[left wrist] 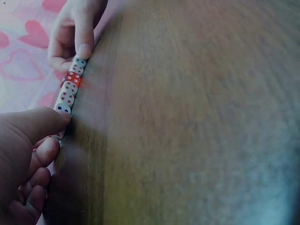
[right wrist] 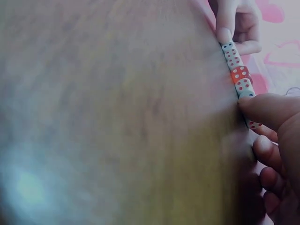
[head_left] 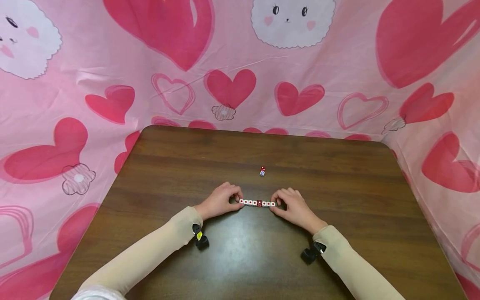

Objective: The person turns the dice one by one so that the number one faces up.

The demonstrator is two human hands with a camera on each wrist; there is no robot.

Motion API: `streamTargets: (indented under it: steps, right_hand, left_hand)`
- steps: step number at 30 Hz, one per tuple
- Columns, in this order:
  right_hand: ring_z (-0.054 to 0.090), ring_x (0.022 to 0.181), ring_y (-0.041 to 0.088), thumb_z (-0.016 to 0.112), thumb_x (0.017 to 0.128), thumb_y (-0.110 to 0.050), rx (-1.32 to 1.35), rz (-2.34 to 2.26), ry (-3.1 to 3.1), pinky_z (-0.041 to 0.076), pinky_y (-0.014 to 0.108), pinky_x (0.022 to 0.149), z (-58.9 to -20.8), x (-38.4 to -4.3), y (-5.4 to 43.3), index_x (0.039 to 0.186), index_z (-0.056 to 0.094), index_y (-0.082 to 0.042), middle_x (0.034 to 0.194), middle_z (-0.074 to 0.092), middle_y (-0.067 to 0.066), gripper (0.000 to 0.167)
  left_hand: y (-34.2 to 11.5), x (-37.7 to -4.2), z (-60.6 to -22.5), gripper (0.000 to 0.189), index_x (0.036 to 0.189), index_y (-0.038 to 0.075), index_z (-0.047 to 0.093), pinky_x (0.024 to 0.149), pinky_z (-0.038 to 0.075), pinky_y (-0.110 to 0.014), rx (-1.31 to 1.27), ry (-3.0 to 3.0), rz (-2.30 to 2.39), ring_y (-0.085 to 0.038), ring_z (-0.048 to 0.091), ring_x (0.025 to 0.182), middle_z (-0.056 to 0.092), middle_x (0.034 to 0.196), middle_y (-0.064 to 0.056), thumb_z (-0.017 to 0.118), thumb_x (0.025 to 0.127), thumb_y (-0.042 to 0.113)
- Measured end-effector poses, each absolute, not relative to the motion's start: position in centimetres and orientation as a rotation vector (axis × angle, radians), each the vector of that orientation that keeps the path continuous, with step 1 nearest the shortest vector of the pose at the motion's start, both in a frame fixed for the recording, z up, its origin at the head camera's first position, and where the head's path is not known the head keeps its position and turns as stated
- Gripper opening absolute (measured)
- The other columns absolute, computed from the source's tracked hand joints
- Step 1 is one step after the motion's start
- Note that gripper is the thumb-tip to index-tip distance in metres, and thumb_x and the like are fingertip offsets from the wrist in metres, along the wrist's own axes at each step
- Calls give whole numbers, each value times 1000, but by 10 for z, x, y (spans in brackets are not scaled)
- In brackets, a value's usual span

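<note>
Table: brown; I would work low over it.
Left hand: pinches the left end of the dice row.
Right hand: pinches the right end; I would match both pressures, straight inward.
Dice row: between the hands; I cannot tell whether it touches the table.
Loose pair of dice: beyond the row, apart.
Red die: within the row; watch for buckling.

Dice row, mostly white, one red
</note>
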State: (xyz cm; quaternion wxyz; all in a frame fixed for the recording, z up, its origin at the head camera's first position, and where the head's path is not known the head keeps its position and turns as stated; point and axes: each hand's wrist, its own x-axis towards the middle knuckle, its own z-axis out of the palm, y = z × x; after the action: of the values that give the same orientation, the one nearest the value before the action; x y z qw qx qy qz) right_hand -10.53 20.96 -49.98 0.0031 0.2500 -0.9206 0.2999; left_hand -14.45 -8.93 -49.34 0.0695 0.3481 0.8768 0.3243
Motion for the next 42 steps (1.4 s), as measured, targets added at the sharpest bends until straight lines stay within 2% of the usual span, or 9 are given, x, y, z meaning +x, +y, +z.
streamTargets:
  steps: [5,9,16,21,24,28,37,42]
  right_hand:
    - [42,77,7,83,90,-27,807,971,-2934,33,33,78,-494,-110,213,100,67,-21,80,51,-16,21]
    - [48,72,6,77,95,-27,785,1074,-2987,41,30,73,-486,-119,211,106,68,-18,78,57,-15,16]
    - [53,69,8,72,99,-18,650,1087,-2998,46,28,67,-479,-141,204,100,69,-15,78,62,-8,5]
    - [54,70,12,70,99,-16,569,1108,-2963,46,31,68,-479,-159,199,99,70,-10,78,64,-4,7]
    - [55,71,13,69,99,-17,500,1122,-2980,46,33,70,-479,-170,194,99,70,-11,79,64,-2,6]
    - [55,73,16,68,100,-21,404,1112,-3010,46,34,72,-478,-181,187,99,71,-10,80,65,0,11]
    - [56,72,19,72,97,-42,186,1049,-3133,44,33,66,-475,-193,177,97,71,-12,79,65,2,30]
    - [56,71,18,75,95,-40,213,1058,-3152,42,33,65,-475,-194,177,98,69,-13,79,63,2,28]
  left_hand:
    - [-90,-144,-495,17,97,19,69,78,42,-27,1057,2620,986,-9,48,85,61,86,13,83,90,25]
    - [-93,-144,-496,20,101,18,70,80,43,-29,1069,2619,1004,-10,48,86,61,85,13,84,89,24]
    - [-93,-143,-494,17,98,18,69,78,41,-27,1073,2613,1031,-10,48,85,62,84,11,83,89,21]
    - [-92,-142,-496,16,96,19,69,77,40,-26,1065,2618,1033,-9,47,84,62,84,11,83,90,21]
    - [-92,-142,-497,15,96,20,69,76,39,-26,1061,2621,1032,-9,46,84,61,84,12,83,89,22]
    - [-92,-143,-499,15,96,20,70,76,39,-25,1053,2621,1032,-8,46,83,61,84,13,83,89,23]
    - [-92,-144,-498,15,94,20,69,75,38,-24,1046,2628,1030,-8,46,82,61,83,13,83,89,23]
    - [-92,-145,-499,16,94,20,68,75,39,-24,1051,2640,1026,-8,46,82,62,83,12,83,89,23]
